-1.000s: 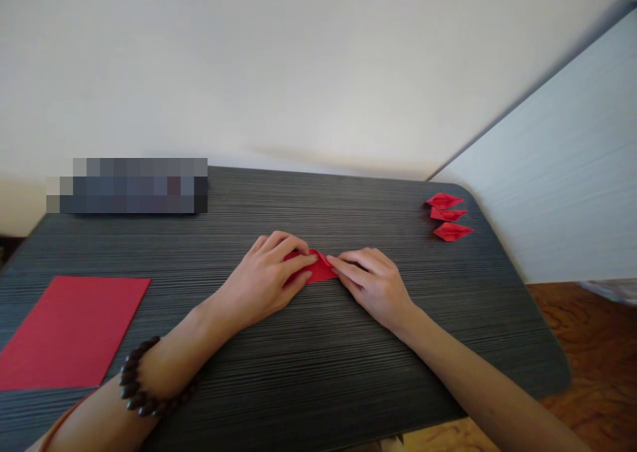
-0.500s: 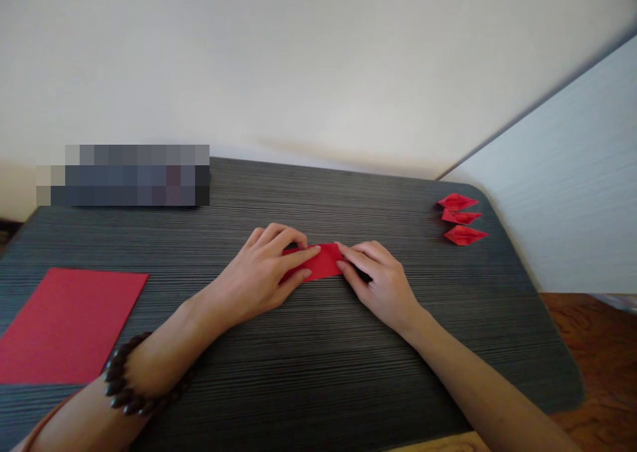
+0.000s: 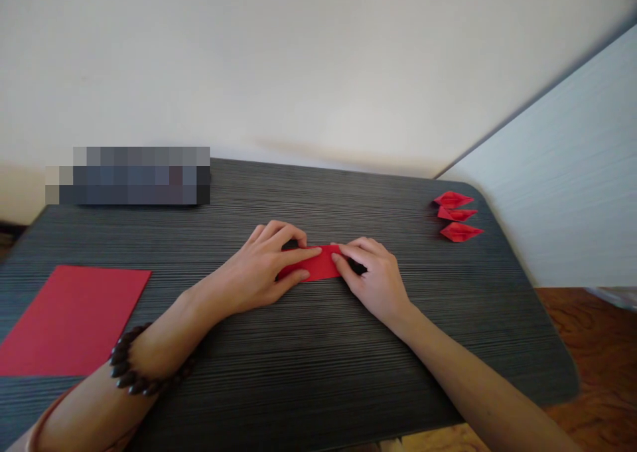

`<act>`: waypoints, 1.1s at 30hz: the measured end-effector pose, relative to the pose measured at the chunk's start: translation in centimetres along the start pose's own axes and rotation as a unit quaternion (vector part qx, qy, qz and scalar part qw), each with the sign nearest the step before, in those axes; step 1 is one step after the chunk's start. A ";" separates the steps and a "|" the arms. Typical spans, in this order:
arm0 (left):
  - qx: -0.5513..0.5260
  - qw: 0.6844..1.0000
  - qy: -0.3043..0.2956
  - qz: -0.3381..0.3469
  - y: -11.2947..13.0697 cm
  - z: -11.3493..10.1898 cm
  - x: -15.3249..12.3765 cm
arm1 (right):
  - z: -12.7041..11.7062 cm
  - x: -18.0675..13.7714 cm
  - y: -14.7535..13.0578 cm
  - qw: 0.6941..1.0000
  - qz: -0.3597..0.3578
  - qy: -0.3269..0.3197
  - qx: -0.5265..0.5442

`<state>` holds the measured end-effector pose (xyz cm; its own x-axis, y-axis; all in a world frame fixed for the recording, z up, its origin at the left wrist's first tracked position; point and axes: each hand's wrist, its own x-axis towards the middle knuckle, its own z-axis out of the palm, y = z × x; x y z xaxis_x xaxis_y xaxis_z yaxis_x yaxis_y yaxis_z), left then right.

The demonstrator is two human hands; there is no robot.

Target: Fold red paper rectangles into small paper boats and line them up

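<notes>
Lying flat near the middle of the dark table (image 3: 279,366), a red paper strip (image 3: 322,265) sits under the left hand (image 3: 263,266), whose index finger stretches along its upper side with the thumb spread apart at the lower edge, while the right hand (image 3: 378,276) pinches the strip's right end between thumb and fingertips. Well off to the left lies a larger red sheet (image 3: 74,319), and three pointed red paper pieces (image 3: 460,231) stand close together near the table's far right corner.
</notes>
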<state>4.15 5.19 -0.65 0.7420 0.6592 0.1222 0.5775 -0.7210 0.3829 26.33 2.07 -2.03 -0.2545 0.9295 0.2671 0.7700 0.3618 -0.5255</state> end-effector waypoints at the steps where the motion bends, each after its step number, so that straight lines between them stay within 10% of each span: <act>1: 0.001 1.000 -0.004 0.001 0.0 0.0 0.0 | 0.0 0.1 -0.2 1.000 0.013 0.000 -0.003; 6: -0.004 1.000 -0.008 0.004 0.1 -0.1 0.1 | 0.2 0.2 -0.5 0.999 0.039 0.010 -0.017; 19: -0.039 0.999 0.000 0.035 -1.1 -0.5 -0.1 | -0.6 -1.0 0.4 0.979 -0.190 -0.052 -0.048; 33: -0.028 0.998 0.004 0.058 -1.6 -0.5 -0.3 | -0.8 -0.9 0.5 0.972 -0.196 -0.098 -0.080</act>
<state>2.83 6.27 -0.85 0.8005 0.5730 0.1757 0.4671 -0.7802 0.4161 27.45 1.33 -1.88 -0.6409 0.7245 0.2538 0.6693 0.6892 -0.2774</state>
